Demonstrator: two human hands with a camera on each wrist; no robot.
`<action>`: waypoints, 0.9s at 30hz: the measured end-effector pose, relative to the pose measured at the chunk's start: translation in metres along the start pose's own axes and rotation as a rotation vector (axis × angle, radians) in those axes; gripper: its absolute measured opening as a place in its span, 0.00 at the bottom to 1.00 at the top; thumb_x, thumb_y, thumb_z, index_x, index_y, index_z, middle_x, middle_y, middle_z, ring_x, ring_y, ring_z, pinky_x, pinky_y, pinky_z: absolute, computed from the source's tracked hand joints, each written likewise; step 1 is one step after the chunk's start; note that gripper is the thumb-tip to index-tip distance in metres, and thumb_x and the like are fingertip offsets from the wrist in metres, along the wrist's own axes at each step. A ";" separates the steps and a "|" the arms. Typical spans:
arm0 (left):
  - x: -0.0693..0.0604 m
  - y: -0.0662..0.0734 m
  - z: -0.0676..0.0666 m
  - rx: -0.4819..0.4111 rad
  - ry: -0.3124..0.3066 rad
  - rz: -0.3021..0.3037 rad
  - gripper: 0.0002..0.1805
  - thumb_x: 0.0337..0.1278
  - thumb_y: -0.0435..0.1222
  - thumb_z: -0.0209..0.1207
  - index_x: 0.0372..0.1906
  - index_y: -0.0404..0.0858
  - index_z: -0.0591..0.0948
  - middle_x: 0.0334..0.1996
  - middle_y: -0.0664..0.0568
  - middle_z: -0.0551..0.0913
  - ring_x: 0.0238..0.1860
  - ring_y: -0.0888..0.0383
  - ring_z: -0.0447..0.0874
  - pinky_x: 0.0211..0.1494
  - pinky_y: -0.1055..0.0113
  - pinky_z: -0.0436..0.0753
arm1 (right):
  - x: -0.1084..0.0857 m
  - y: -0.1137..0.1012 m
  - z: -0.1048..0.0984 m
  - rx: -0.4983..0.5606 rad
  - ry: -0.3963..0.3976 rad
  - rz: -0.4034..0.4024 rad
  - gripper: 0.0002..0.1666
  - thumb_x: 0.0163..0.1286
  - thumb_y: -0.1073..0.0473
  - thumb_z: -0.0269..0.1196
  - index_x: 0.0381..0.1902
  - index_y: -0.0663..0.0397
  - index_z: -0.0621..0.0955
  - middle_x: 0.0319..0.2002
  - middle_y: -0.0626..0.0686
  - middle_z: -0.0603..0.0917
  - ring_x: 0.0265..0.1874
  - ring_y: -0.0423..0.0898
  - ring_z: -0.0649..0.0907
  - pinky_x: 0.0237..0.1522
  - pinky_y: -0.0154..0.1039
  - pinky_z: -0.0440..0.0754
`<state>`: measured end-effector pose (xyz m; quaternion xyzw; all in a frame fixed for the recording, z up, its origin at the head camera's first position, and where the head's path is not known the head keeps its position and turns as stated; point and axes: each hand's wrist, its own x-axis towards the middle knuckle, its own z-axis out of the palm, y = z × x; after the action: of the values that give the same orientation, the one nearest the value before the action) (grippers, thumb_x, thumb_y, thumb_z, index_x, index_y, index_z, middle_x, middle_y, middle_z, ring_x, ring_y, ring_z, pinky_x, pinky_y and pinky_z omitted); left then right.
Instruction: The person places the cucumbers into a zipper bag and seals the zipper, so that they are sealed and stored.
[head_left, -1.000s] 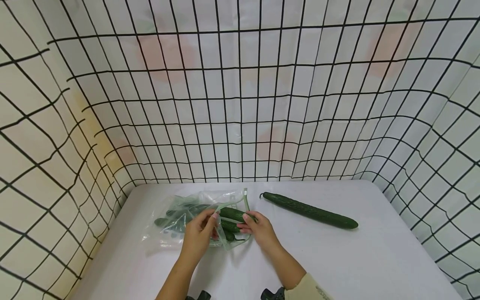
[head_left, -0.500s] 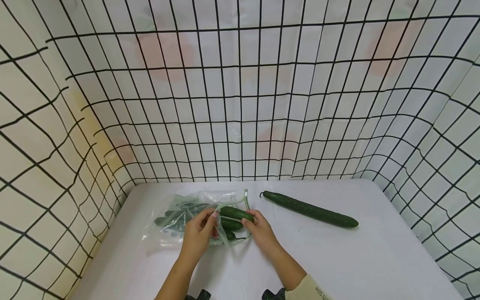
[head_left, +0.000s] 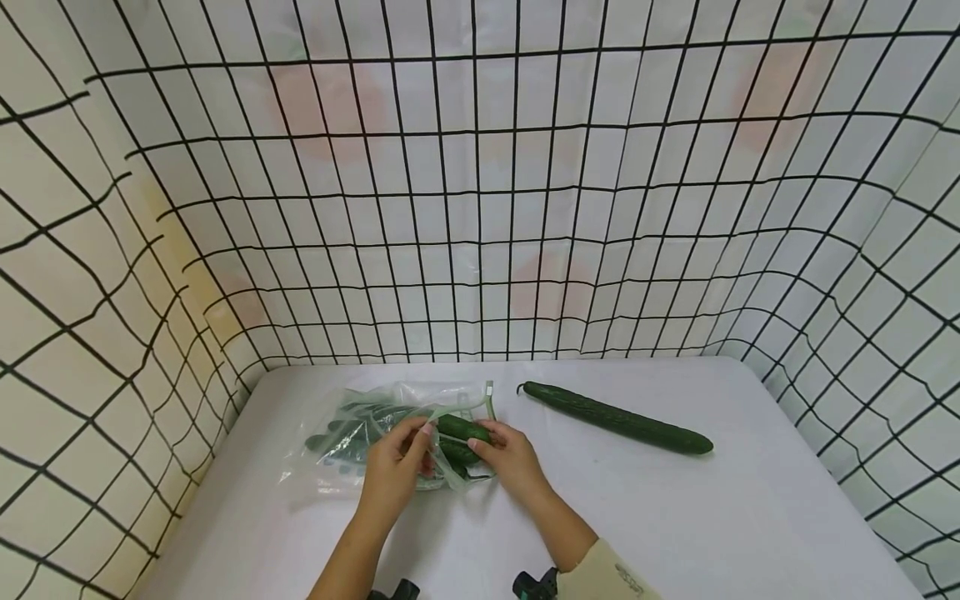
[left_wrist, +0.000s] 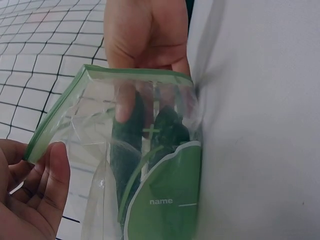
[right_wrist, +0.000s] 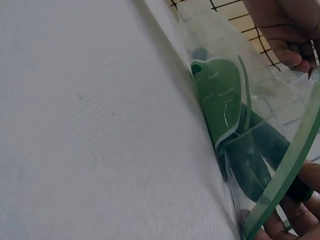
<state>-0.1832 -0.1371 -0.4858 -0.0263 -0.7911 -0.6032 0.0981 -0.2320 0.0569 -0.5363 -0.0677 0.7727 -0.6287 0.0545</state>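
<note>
A clear zip bag (head_left: 302, 477) with green edging lies on the left part of the table with several cucumbers inside. My left hand (head_left: 396, 463) pinches the rim of its mouth, thumb against fingers, as the left wrist view shows at the green zip strip (left_wrist: 59, 112). My right hand (head_left: 516, 463) reaches into the mouth and grips the end of a cucumber (head_left: 459, 427). Seen through the plastic in the left wrist view, its thumb (left_wrist: 125, 105) lies along that cucumber. Fingers of the right hand (right_wrist: 300, 215) are partly hidden behind the strip in the right wrist view.
A long, dark cucumber (head_left: 617, 419) lies by itself on the white table (head_left: 675, 517), right of the bag. Black grid netting (head_left: 480, 196) rises over pale cloth behind the table and along both sides.
My right hand has moved left with the cucumber, further into the bag. Less of the cucumbers shows past the bag's mouth. The left hand keeps its hold on the rim.
</note>
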 end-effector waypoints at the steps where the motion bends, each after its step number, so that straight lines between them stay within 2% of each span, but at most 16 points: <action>1: 0.000 0.000 0.000 0.000 0.002 -0.001 0.15 0.74 0.45 0.57 0.51 0.39 0.85 0.28 0.48 0.83 0.23 0.56 0.84 0.27 0.62 0.89 | 0.001 0.001 0.001 -0.021 0.001 -0.001 0.24 0.70 0.51 0.68 0.58 0.57 0.80 0.54 0.61 0.87 0.51 0.49 0.86 0.49 0.37 0.85; 4: 0.001 0.000 0.000 -0.006 0.004 -0.007 0.15 0.74 0.45 0.57 0.50 0.38 0.85 0.27 0.47 0.82 0.23 0.57 0.83 0.27 0.62 0.89 | 0.002 0.001 0.003 -0.042 0.012 0.017 0.23 0.68 0.49 0.69 0.53 0.56 0.79 0.46 0.57 0.89 0.42 0.43 0.85 0.43 0.35 0.82; 7: 0.001 0.000 0.000 -0.016 0.001 -0.014 0.16 0.74 0.45 0.57 0.50 0.38 0.85 0.27 0.46 0.82 0.24 0.57 0.83 0.27 0.63 0.89 | 0.004 0.002 0.005 -0.084 0.040 0.011 0.21 0.68 0.48 0.69 0.51 0.57 0.81 0.41 0.55 0.88 0.38 0.41 0.83 0.40 0.34 0.82; 11: 0.001 0.000 0.000 -0.019 -0.008 -0.021 0.17 0.74 0.46 0.57 0.51 0.38 0.85 0.27 0.47 0.82 0.24 0.57 0.83 0.28 0.64 0.89 | 0.004 0.003 0.006 -0.166 0.071 0.003 0.23 0.70 0.50 0.68 0.54 0.60 0.83 0.44 0.56 0.86 0.42 0.45 0.83 0.42 0.36 0.84; 15: 0.001 0.002 0.000 -0.017 -0.014 -0.021 0.16 0.74 0.46 0.57 0.51 0.40 0.85 0.26 0.47 0.82 0.24 0.56 0.83 0.29 0.64 0.88 | 0.002 0.005 0.005 -0.270 0.044 -0.007 0.23 0.74 0.53 0.63 0.59 0.63 0.82 0.49 0.59 0.84 0.47 0.49 0.81 0.47 0.42 0.82; 18: -0.001 0.009 0.001 -0.012 -0.001 -0.039 0.12 0.74 0.43 0.57 0.50 0.41 0.85 0.26 0.44 0.82 0.24 0.53 0.83 0.29 0.63 0.89 | 0.002 0.005 0.005 -0.341 0.018 -0.028 0.21 0.75 0.55 0.61 0.59 0.63 0.82 0.45 0.57 0.82 0.42 0.46 0.78 0.42 0.39 0.78; 22: -0.003 0.017 0.003 0.002 0.021 -0.072 0.09 0.74 0.37 0.56 0.49 0.40 0.85 0.27 0.41 0.82 0.26 0.48 0.83 0.30 0.62 0.89 | 0.002 0.005 0.007 -0.372 0.029 -0.031 0.18 0.74 0.57 0.63 0.56 0.61 0.84 0.40 0.55 0.80 0.36 0.44 0.75 0.35 0.35 0.75; 24: -0.002 0.015 0.003 -0.001 0.018 -0.072 0.10 0.74 0.37 0.57 0.50 0.40 0.85 0.28 0.41 0.82 0.26 0.48 0.83 0.29 0.62 0.89 | 0.002 0.005 0.007 -0.369 0.042 -0.020 0.18 0.73 0.56 0.64 0.55 0.60 0.84 0.42 0.56 0.81 0.37 0.44 0.76 0.36 0.36 0.77; 27: 0.000 0.005 0.003 -0.008 0.014 -0.062 0.10 0.74 0.41 0.57 0.50 0.42 0.85 0.28 0.43 0.83 0.25 0.51 0.83 0.29 0.63 0.88 | 0.001 0.007 0.007 -0.366 0.048 -0.018 0.18 0.73 0.56 0.64 0.55 0.60 0.84 0.45 0.57 0.82 0.40 0.45 0.78 0.39 0.37 0.79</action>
<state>-0.1822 -0.1329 -0.4817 0.0020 -0.7884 -0.6094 0.0846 -0.2323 0.0512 -0.5446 -0.0681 0.8748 -0.4794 0.0173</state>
